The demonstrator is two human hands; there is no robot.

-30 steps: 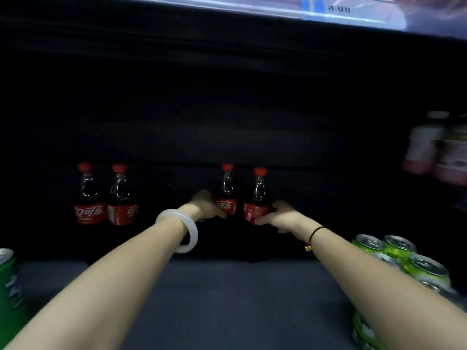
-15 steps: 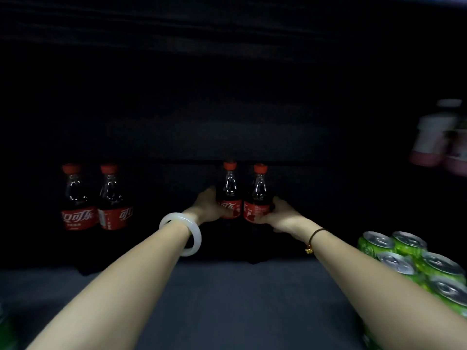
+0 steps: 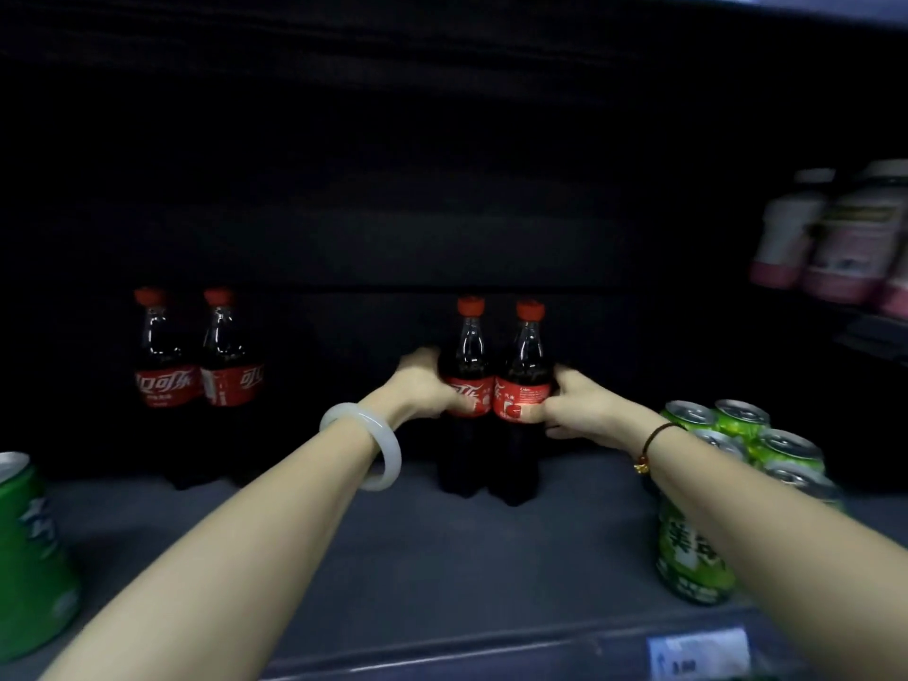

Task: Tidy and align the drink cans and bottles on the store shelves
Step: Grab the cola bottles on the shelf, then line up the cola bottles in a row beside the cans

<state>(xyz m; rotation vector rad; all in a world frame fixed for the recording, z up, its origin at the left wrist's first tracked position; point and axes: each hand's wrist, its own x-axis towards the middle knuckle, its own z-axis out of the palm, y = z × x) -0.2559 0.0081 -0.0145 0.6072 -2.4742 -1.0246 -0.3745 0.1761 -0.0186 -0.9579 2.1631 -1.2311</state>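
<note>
Both forearms are bare, no sleeves showing anywhere in view. The left hand (image 3: 417, 393) has a chunky, smooth, milky-white bangle (image 3: 366, 444) sitting loose at the wrist, looks like jade or glass. The right hand (image 3: 587, 410) has a thin dark red-brown cord bracelet (image 3: 656, 435) with a tiny gold charm (image 3: 640, 467) hanging off it.

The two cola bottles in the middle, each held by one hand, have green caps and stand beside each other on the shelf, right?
Not quite: the caps are red, not green, as the head view shows. The left hand holds the left cola bottle and the right hand holds the right cola bottle, side by side on the shelf.
</note>
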